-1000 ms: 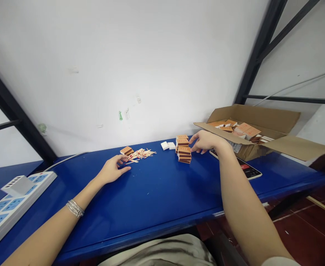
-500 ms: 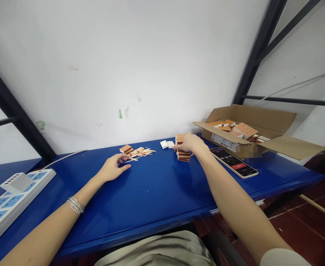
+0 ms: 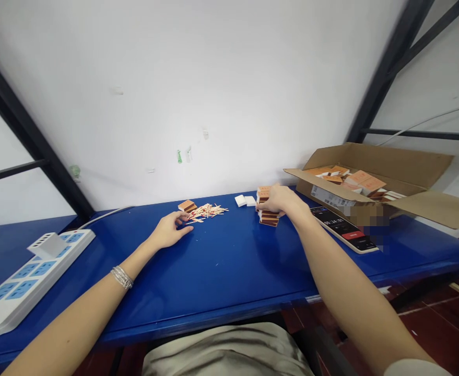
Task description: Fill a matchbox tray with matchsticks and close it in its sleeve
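A loose pile of red-tipped matches (image 3: 210, 211) lies on the blue table (image 3: 221, 277). My left hand (image 3: 169, 230) rests at the pile's left edge, thumb apart from its bent fingers, with nothing visible held. Just behind its fingertips is a brown-orange matchbox (image 3: 187, 205). To the right, several matchboxes (image 3: 268, 216) form a stack near the wall. Around the upper part of this stack my right hand (image 3: 284, 201) is closed, thumb on the left side; its far fingers are hidden. Small white box pieces (image 3: 240, 200) lie left of the stack.
An open cardboard box (image 3: 331, 201) full of matchboxes stands at the right. Before it lies a phone (image 3: 344, 230) showing a timer. A white power strip (image 3: 37, 277) with a plugged-in charger (image 3: 47, 245) is at the left. Black metal posts frame the white wall.
The whole view has shifted, so everything appears farther right. Both hands stay about where they were, the left at the matches and the right on the matchbox stack.
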A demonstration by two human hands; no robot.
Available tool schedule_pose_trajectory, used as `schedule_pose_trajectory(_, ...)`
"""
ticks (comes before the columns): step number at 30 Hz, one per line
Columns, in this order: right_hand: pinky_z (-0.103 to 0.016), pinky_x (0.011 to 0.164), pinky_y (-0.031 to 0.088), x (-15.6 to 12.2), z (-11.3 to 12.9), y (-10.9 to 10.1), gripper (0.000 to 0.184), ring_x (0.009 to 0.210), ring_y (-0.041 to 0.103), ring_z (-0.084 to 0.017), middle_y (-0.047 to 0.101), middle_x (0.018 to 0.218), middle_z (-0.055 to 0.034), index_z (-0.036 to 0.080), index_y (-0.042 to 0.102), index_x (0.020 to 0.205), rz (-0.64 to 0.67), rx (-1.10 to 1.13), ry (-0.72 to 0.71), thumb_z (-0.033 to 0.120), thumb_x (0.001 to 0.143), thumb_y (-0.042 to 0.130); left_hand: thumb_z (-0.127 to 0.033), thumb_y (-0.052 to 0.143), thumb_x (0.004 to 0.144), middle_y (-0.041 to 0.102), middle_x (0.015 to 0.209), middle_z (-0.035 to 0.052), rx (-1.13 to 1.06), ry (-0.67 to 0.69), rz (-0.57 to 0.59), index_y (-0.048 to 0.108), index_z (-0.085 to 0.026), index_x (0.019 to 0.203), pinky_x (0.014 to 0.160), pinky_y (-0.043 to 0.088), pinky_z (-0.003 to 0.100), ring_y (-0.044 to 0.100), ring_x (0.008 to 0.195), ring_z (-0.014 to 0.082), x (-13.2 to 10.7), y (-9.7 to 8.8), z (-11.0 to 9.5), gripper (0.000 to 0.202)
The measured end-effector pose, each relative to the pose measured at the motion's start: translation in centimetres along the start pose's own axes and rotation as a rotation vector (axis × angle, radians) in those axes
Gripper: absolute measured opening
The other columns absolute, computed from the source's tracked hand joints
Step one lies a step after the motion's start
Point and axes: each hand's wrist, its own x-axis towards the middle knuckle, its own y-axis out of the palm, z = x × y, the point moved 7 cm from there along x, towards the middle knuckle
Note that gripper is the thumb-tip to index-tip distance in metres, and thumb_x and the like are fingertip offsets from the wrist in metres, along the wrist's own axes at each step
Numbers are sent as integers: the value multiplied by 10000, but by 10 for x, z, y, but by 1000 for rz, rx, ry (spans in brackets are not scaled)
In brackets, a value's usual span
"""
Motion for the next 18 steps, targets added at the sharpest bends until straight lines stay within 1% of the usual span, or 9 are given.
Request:
schedule_pose_trajectory(3,-316,554,523,1,-2,4,793,745,684,-273,672,951,-199,83,536,1167,49,38,13,568,582,763,-440,657,729,686,967,49,19,-15,-44,620,-189,1042,786,518,351,614,814,184,0,-4,1,403)
schedule_pose_trajectory(5,-333,548,521,-1,-4,4,814,709,678,-265,665,992,-204,102,513,1187,69,49,32,598,587,749,-431,651,743,672,954,51,38,-29,-115,610,-187,1052,782,514,350,607,825,187,1,-10,4,396)
schedule_pose_trajectory(8,-348,604,522,-6,-6,0,876,799,673,-286,636,1083,-220,144,445,1249,67,15,41,667,597,707,-420,646,752,632,982,79,87,-76,-241,587,-163,1093,791,508,358,594,850,198,4,-20,14,431)
schedule_pose_trajectory(11,-368,656,517,-12,-5,-5,926,884,659,-317,621,1100,-229,136,404,1277,68,-12,38,721,607,659,-411,642,760,589,1028,113,108,-113,-310,560,-126,1136,821,501,361,583,902,209,7,-24,25,479)
schedule_pose_trajectory(14,-390,684,509,-17,-6,-13,919,904,652,-336,625,1074,-231,105,414,1260,54,-4,47,726,621,641,-411,653,753,572,1055,125,99,-132,-303,543,-124,1147,829,498,365,581,902,206,12,-21,30,500)
schedule_pose_trajectory(16,-398,706,503,-20,-8,-19,883,929,642,-348,627,1060,-239,92,439,1233,23,16,48,720,642,628,-425,655,750,582,1063,122,87,-153,-267,533,-139,1144,807,501,365,587,882,204,18,-18,31,502)
schedule_pose_trajectory(18,-405,736,497,-23,-9,-28,844,977,623,-359,618,1074,-248,84,450,1223,-40,40,47,712,679,599,-459,641,759,609,1049,120,63,-194,-214,511,-143,1160,776,503,361,601,861,207,25,-15,33,527)
